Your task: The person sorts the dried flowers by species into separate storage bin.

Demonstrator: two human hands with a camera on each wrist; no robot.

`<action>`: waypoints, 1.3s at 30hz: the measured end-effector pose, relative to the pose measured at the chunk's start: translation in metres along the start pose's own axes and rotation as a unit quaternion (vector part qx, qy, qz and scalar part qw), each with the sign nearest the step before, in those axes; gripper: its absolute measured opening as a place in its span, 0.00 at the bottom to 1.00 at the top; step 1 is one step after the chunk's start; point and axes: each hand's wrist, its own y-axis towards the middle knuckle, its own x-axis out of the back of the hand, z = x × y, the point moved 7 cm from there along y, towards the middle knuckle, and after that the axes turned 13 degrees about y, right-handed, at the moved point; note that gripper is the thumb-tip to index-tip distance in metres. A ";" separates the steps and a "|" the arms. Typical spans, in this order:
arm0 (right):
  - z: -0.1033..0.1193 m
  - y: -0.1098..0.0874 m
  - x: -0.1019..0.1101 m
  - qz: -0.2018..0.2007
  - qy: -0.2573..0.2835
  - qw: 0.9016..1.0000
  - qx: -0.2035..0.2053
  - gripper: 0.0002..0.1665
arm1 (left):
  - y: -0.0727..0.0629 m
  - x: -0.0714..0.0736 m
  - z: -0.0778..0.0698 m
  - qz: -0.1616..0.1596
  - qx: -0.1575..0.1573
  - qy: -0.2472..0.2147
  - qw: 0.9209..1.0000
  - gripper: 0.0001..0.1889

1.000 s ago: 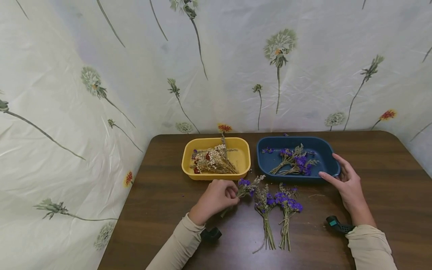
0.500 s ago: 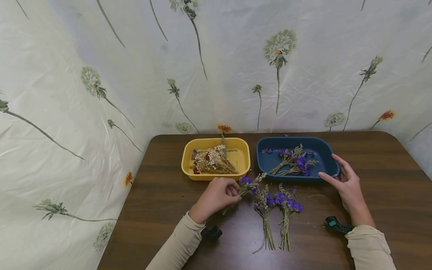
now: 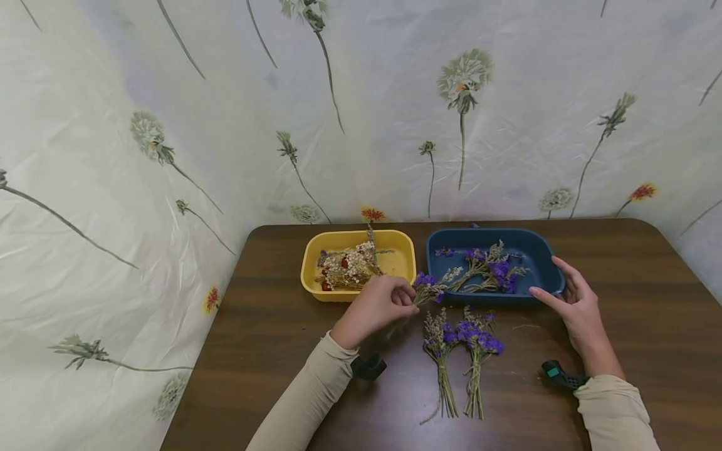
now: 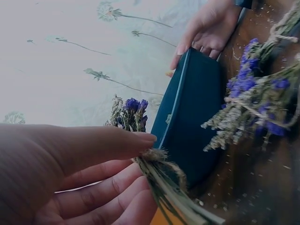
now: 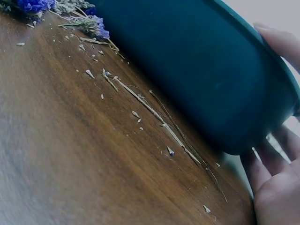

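Note:
In the head view my left hand pinches a small bunch of dried purple flowers between thumb and fingers. Its blossoms reach over the near left corner of the blue tray. The left wrist view shows the thumb on the twine round its stems. My right hand grips the right end of the tray, thumb at the near rim and fingers around the outer side. Inside the tray lie similar purple bunches. Two tied bunches, one left and one right, rest on the table below it.
A yellow tray with dried white and red flowers stands left of the blue one. Loose stems and bits are scattered on the brown table. A floral-printed curtain hangs behind the table.
My left hand has moved up and to the right with the flower bunch, from in front of the trays to the blue tray's edge. The right hand stays at the tray.

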 end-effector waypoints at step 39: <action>0.003 -0.001 -0.001 -0.005 -0.011 1.000 -0.002 0.47 | 0.130 -0.022 -0.060 0.020 -0.013 0.089 0.996 0.05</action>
